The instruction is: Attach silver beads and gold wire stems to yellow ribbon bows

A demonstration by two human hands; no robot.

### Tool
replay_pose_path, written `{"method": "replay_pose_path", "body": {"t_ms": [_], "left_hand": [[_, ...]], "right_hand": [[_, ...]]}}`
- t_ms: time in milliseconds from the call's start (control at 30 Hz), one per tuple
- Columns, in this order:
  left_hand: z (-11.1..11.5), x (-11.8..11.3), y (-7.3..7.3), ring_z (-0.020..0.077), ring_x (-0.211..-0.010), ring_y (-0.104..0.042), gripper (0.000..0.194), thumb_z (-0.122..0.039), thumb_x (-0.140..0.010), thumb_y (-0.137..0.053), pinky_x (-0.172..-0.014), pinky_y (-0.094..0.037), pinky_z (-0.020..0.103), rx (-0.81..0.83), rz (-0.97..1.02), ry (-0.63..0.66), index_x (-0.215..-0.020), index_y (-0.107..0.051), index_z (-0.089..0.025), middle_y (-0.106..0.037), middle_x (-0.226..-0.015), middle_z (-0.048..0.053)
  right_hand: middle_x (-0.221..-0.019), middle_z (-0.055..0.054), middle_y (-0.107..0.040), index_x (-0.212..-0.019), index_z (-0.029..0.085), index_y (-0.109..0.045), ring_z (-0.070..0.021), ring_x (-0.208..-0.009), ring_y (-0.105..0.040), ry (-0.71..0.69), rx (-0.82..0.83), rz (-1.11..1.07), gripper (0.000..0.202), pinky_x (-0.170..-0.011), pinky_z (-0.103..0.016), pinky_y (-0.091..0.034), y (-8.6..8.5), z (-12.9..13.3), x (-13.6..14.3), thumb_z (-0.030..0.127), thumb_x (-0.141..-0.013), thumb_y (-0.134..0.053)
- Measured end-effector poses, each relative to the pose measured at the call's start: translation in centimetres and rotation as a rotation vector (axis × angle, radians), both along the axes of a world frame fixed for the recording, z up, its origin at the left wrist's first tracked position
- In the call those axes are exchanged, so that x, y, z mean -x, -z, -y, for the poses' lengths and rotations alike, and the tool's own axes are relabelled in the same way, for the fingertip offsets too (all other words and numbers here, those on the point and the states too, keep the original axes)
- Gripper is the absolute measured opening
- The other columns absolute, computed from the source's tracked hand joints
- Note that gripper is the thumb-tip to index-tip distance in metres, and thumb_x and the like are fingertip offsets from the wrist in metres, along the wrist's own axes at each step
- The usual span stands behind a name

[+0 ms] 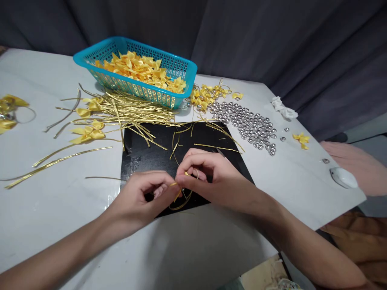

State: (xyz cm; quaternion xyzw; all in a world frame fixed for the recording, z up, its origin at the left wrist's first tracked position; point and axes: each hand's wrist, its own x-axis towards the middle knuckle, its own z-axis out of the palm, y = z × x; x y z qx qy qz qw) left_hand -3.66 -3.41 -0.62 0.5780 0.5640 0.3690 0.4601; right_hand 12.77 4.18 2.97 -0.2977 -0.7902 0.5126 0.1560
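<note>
Nearest, both hands meet over the lower part of a black mat lying on the white surface. The left hand is closed in a pinch, thumb against fingers, on a small yellow ribbon piece. The right hand is closed too, its fingertips meeting the left's at the same piece; a thin loop shows by its curled fingers. The step in hand seems to be fine fingertip work joining ribbon and wire. The next move probably calls for a steady left pinch while the right works the wire, without crushing the ribbon.

The piece looks narrow, soft and slightly glossy, mostly hidden by fingers; whether it is knotted I cannot tell. A curved gold strand lies just below it, over the mat.

Farther off, loose gold wires spread across the mat's far edge, with yellow bows to their left. Silver beads lie scattered to the right, near a cluster of yellow pieces. Beyond the wires stands a blue basket partly filled with yellow ribbon shapes, before a dark curtain.
</note>
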Motion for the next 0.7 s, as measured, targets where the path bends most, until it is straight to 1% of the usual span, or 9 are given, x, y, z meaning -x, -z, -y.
{"method": "replay_pose_path", "body": {"t_ms": [100,233,367,433,500,633,700], "left_hand": [[-0.1,0.0,0.0,0.0126,-0.050,-0.041,0.034,-0.041,-0.080,-0.051,-0.047,-0.031,0.024,0.005,-0.001,0.013,-0.056,-0.057,-0.018,-0.049,-0.053,-0.001],[-0.3,-0.1,-0.1,0.0118,-0.050,-0.037,0.033,-0.041,-0.080,-0.051,-0.046,-0.028,0.023,0.024,0.047,-0.020,-0.056,-0.054,-0.019,-0.042,-0.052,-0.003],[-0.3,0.0,0.2,0.0125,-0.052,-0.040,0.034,-0.042,-0.081,-0.051,-0.048,-0.030,0.024,0.047,0.038,-0.004,-0.057,-0.055,-0.019,-0.048,-0.055,-0.001],[-0.2,0.0,0.2,0.0123,-0.051,-0.040,0.034,-0.042,-0.081,-0.052,-0.048,-0.030,0.024,0.048,0.041,-0.015,-0.058,-0.057,-0.018,-0.049,-0.054,-0.001],[-0.2,0.0,0.2,0.0121,-0.050,-0.040,0.032,-0.042,-0.080,-0.053,-0.047,-0.030,0.023,0.045,0.044,-0.035,-0.059,-0.058,-0.018,-0.049,-0.053,-0.002],[-0.3,0.0,0.2,0.0113,-0.050,-0.039,0.031,-0.041,-0.079,-0.054,-0.046,-0.031,0.022,0.040,0.069,-0.079,-0.059,-0.059,-0.018,-0.048,-0.052,-0.002],[-0.3,0.0,0.2,0.0108,-0.049,-0.038,0.031,-0.042,-0.078,-0.054,-0.045,-0.030,0.021,0.049,0.088,-0.090,-0.059,-0.059,-0.017,-0.046,-0.051,-0.003]], "right_hand": [[-0.081,0.000,-0.051,-0.075,0.016,-0.055,-0.0095,-0.072,-0.046,-0.011,-0.097,0.014,0.013,-0.063,-0.022,-0.038,0.2,0.3,0.2,0.015,-0.088,-0.054],[-0.083,-0.001,-0.052,-0.077,0.017,-0.052,-0.0131,-0.084,-0.047,0.034,-0.186,-0.054,0.015,-0.077,-0.027,-0.040,0.6,0.6,0.7,0.014,-0.091,-0.048],[-0.091,-0.003,-0.054,-0.078,0.018,-0.053,-0.0149,-0.094,-0.047,0.119,-0.240,-0.088,0.013,-0.090,-0.031,-0.037,0.8,0.6,1.3,0.014,-0.090,-0.051],[-0.096,-0.004,-0.056,-0.079,0.018,-0.054,-0.0153,-0.099,-0.048,0.138,-0.239,-0.091,0.011,-0.094,-0.032,-0.036,0.8,0.5,1.5,0.014,-0.089,-0.052],[-0.096,-0.004,-0.057,-0.079,0.017,-0.054,-0.0146,-0.097,-0.050,0.115,-0.175,-0.085,0.011,-0.092,-0.031,-0.037,0.7,0.2,1.6,0.016,-0.090,-0.052],[-0.086,-0.002,-0.061,-0.078,0.015,-0.058,-0.0130,-0.085,-0.055,0.008,0.019,-0.014,0.012,-0.080,-0.027,-0.042,0.1,-0.6,1.3,0.022,-0.087,-0.056],[-0.083,-0.001,-0.063,-0.077,0.015,-0.060,-0.0126,-0.082,-0.057,-0.019,0.028,0.004,0.010,-0.078,-0.026,-0.042,-0.1,-0.8,1.1,0.021,-0.085,-0.058]]}}
